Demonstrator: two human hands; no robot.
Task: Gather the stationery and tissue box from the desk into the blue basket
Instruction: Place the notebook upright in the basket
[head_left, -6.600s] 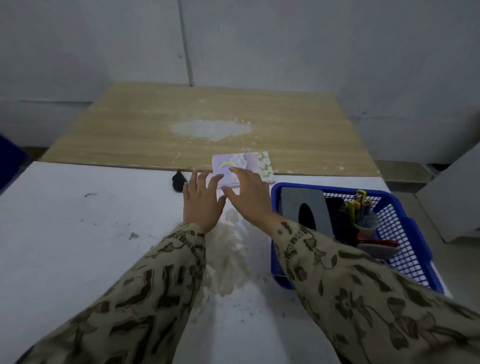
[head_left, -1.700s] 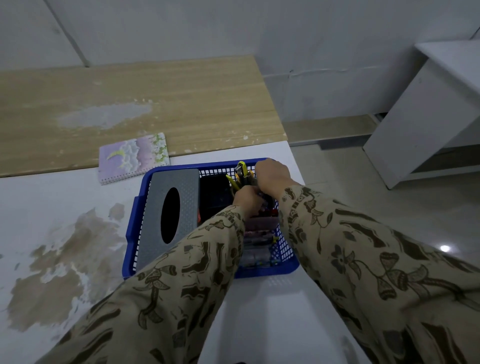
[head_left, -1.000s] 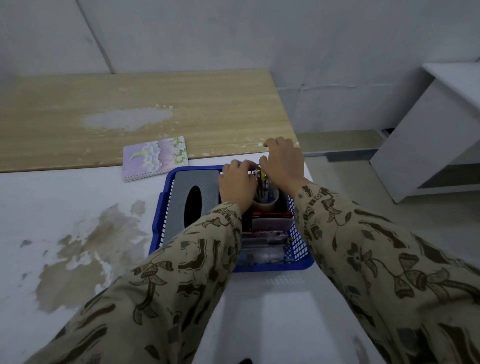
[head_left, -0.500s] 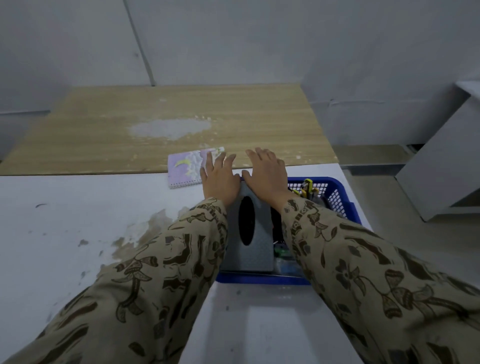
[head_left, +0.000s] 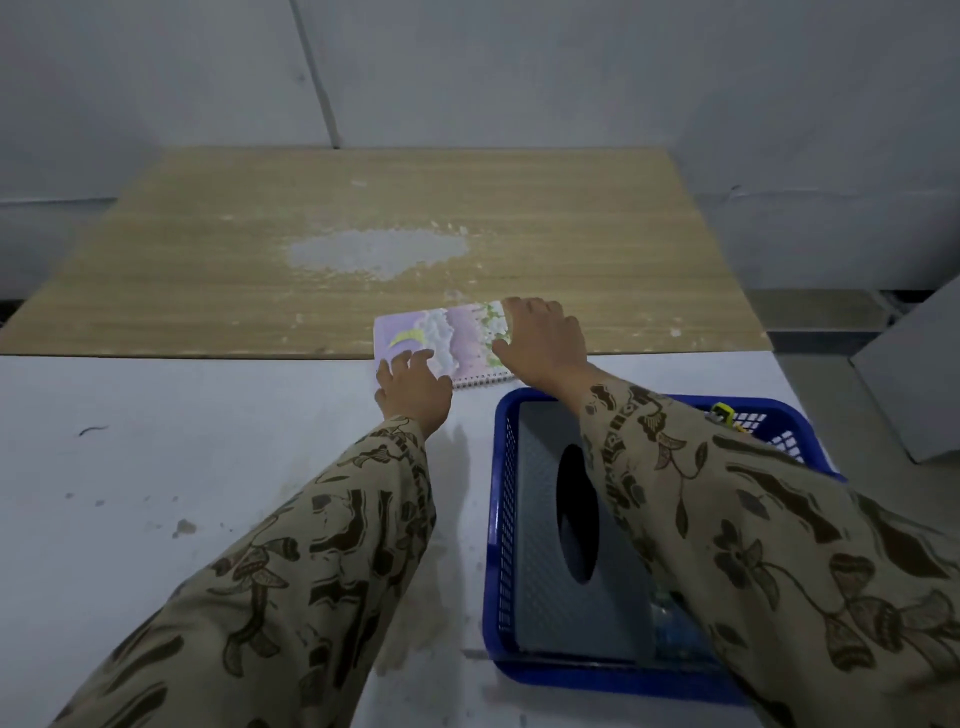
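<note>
The spiral notebook (head_left: 447, 340) lies flat on the table (head_left: 156, 467), just beyond the blue basket (head_left: 496, 519) that already holds the tissue box (head_left: 540, 519); the left hand (head_left: 413, 389) rests spread fingers on its near corner; the right hand (head_left: 543, 340) curls over the right edge, nothing lifted yet; it looks light, thin, somewhat bendy; best pinched at opposite edges.

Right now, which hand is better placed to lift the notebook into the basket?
Right. The right hand curls over the notebook's basket-side edge, nearest the blue basket. The left hand only rests fingertips on its near corner.
</note>
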